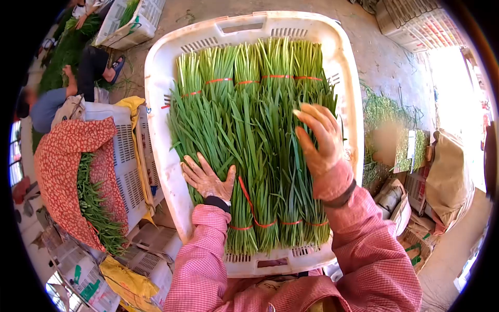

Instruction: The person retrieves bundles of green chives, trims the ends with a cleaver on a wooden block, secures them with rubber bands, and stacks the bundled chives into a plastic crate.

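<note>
Bundles of garlic chives (pixel 249 114) fill a white plastic crate (pixel 343 62) in front of me. Red bands tie them near their pale cut ends, which lie along both the far and near sides, while the leaves overlap in the middle. My left hand (pixel 209 179) lies flat with spread fingers on the leaves at the left. Above the right part of the bundles, my right hand (pixel 322 138) is raised with its fingers curved and apart, nothing in it. A loose red band end (pixel 244 190) lies on the leaves beside my left hand.
At left, a red patterned cloth (pixel 62 171) covers more greens beside white crates (pixel 125 156). Other people (pixel 49 106) sit at the upper left near a crate (pixel 132 31). Stacked crates (pixel 416 23) stand at the upper right, and loose greens (pixel 382 109) lie on the floor.
</note>
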Available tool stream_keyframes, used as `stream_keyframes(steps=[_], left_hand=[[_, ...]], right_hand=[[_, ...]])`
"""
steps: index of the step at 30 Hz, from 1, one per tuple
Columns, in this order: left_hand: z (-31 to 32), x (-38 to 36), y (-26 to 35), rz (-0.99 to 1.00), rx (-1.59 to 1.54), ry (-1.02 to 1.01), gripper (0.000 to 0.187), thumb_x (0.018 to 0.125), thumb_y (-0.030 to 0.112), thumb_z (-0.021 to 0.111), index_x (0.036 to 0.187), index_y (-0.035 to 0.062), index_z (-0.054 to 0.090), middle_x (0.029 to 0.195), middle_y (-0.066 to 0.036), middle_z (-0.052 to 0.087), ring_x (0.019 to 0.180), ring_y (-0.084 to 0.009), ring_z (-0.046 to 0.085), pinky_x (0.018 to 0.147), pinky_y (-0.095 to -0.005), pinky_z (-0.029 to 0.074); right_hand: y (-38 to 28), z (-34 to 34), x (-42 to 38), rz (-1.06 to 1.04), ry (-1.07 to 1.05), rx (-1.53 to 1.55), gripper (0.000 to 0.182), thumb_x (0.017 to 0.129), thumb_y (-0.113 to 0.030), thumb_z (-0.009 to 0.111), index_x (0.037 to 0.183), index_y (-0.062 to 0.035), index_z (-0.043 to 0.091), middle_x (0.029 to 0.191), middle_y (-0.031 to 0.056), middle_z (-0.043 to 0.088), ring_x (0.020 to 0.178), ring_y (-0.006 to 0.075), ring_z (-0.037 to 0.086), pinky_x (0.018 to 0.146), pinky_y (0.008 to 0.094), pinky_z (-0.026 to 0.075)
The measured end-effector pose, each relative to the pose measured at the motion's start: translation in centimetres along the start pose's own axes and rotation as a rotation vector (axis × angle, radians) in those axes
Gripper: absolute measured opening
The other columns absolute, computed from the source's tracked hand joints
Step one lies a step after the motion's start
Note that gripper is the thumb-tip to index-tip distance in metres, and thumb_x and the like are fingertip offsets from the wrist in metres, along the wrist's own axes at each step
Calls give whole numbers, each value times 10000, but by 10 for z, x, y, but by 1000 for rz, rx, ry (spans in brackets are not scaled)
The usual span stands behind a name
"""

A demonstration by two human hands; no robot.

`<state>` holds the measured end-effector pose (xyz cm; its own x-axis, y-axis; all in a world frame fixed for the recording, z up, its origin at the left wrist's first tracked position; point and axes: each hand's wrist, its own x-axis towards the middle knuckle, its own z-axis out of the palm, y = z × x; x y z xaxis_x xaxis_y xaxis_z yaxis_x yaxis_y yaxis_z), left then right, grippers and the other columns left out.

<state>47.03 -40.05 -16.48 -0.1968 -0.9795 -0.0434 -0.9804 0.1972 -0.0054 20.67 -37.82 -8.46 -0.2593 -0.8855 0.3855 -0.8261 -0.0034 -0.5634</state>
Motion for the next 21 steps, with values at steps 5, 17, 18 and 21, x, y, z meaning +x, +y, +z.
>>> stream_keyframes(steps=[5, 17, 18, 21], left_hand=[[0, 4, 3, -33, 89, -44, 908, 744, 589, 481, 1367, 9, 164, 1421, -221, 90, 1304, -392, 101, 1052, -496, 86], [15, 4, -2, -12, 93, -8, 920, 739, 619, 445, 1364, 1, 174, 1423, -232, 68, 1308, -404, 59, 1042, -525, 58], [14, 4, -1, -18, 94, -14, 917, 736, 610, 458, 1362, 1, 180, 1422, -233, 69, 1308, -404, 59, 1043, -524, 62], [14, 4, -1, -17, 86, -7, 913, 729, 593, 484, 1358, 0, 191, 1422, -232, 71, 1309, -403, 61, 1044, -521, 72]], right_hand=[[22, 54, 37, 746, -463, 377, 490, 681, 1, 688, 1124, -92, 502, 992, 89, 561, 888, 192, 554, 771, 299, 482], [44, 45, 44, 469, -738, -33, 310, 648, -158, 720, 935, -79, 634, 964, 77, 560, 945, 245, 550, 823, 322, 446], [43, 45, 44, 470, -739, -29, 310, 648, -158, 720, 935, -79, 634, 964, 77, 560, 945, 245, 550, 823, 322, 446], [44, 47, 39, 439, -756, -78, 276, 663, -168, 709, 904, -62, 628, 912, 73, 570, 930, 259, 547, 844, 324, 433]])
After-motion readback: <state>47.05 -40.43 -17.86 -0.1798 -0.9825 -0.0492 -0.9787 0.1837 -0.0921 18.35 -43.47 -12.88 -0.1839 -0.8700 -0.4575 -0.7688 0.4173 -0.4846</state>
